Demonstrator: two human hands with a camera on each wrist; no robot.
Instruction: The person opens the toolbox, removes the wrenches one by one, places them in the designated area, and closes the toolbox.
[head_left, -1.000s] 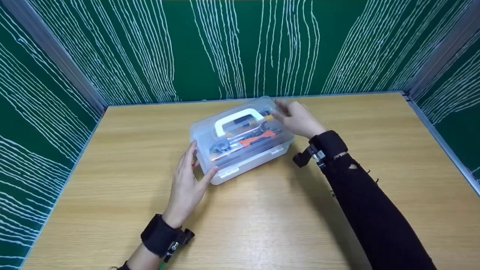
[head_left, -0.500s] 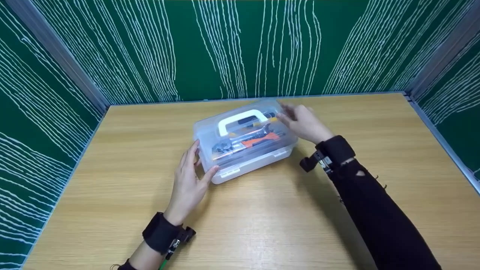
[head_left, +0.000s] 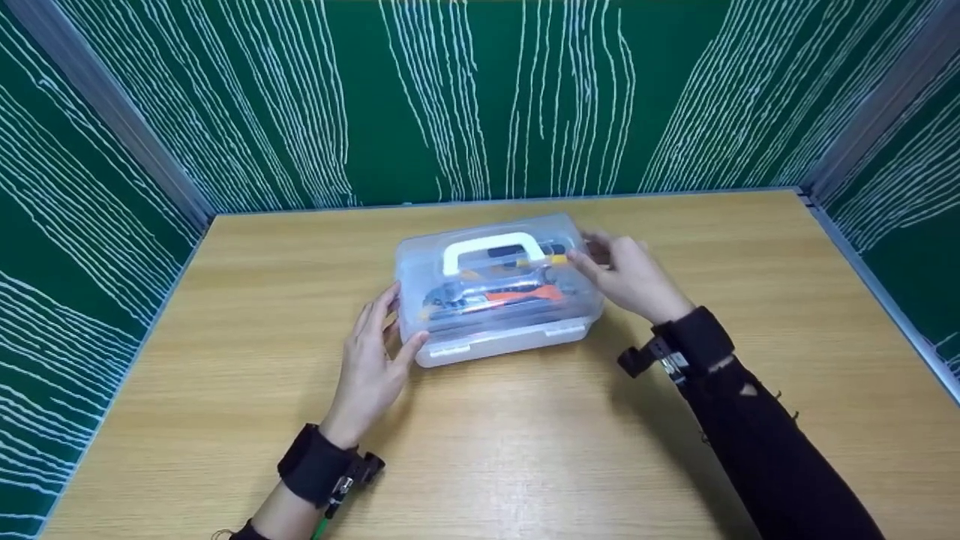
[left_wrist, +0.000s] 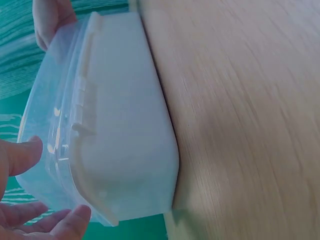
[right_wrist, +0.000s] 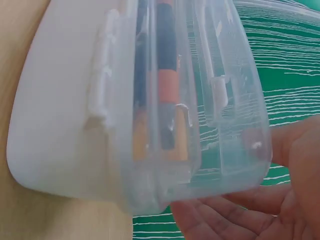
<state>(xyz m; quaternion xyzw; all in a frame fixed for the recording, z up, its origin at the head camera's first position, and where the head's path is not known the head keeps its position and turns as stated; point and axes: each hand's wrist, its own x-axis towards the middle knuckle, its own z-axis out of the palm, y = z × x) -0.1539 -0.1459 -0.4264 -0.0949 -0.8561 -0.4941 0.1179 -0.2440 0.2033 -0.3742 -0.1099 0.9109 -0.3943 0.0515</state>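
- Clear-lidded white plastic toolbox [head_left: 517, 343] — upright on the far half of the pale wooden tabletop [head_left: 517, 450].
- Left hand [head_left: 372, 364] — thumb and fingers apart, spread against its left end.
- Arched white plastic handle [head_left: 491, 241] on top, a bright orange object [head_left: 536, 293] visible inside.
- Right hand [head_left: 637, 277], thumb and fingers clamped on the right end.

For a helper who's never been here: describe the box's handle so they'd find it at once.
On the wooden table, find the clear-lidded box between the left hand and the right hand. The handle sits on its top. Unlike the pale latches along the near edge, it is a bright white arch.
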